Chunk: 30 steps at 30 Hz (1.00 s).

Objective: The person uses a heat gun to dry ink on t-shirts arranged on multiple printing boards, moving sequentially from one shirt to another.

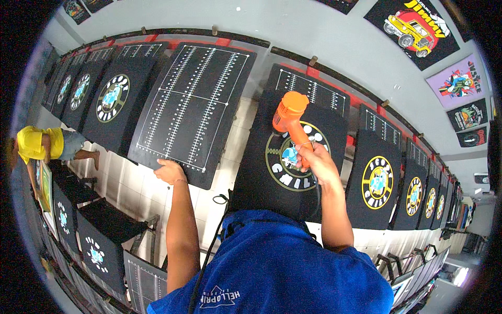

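My right hand is wrapped around the handle of an orange heat gun. The gun is held above a black T-shirt spread over a board in front of me. A round print with pale lettering and a blue figure shows on that shirt, partly covered by the gun and my hand. To the left, my left hand holds the near edge of a bare black printing board, which is marked with white ruler lines. Its fingertips lie on the board's top, and the underside is hidden.
Black shirts with round prints lie on boards to the left and right. A person in a yellow top bends over a framed screen at far left. Behind me stands another row of boards. A thin cord hangs near my left side.
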{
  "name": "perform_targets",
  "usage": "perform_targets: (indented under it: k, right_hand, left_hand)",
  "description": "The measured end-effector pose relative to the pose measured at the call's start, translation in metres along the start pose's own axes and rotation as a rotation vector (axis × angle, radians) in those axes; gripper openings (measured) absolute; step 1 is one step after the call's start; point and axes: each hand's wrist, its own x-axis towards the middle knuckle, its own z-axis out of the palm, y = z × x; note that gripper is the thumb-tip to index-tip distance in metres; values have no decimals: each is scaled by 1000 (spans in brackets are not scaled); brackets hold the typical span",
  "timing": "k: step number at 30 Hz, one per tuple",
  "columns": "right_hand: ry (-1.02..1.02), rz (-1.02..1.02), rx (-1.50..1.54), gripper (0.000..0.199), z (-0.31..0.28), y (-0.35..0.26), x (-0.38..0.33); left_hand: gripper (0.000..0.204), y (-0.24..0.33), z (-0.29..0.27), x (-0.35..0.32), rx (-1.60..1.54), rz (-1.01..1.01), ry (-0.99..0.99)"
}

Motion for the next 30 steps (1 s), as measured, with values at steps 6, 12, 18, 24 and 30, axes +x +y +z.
perform_targets:
  k: [6,12,18,24,30]
  right_hand:
    - [-13,28,-52,22,3,-1,-5]
    - [-52,34,-6,22,6,0,-8]
    - [-50,59,-22,26,8,-1,-14]
    - [-94,51,-41,22,9,-2,-15]
    - [-98,97,-50,23,9,-1,-20]
  left_hand:
    - [68,0,3,2,19,-3,48]
    - [64,4,-2,-1,18,-30,26]
    - [67,2,-1,-1,-13,1,33]
    - [66,6,-3,-5,-3,-8,49]
    - [66,1,4,1,14,-5,83]
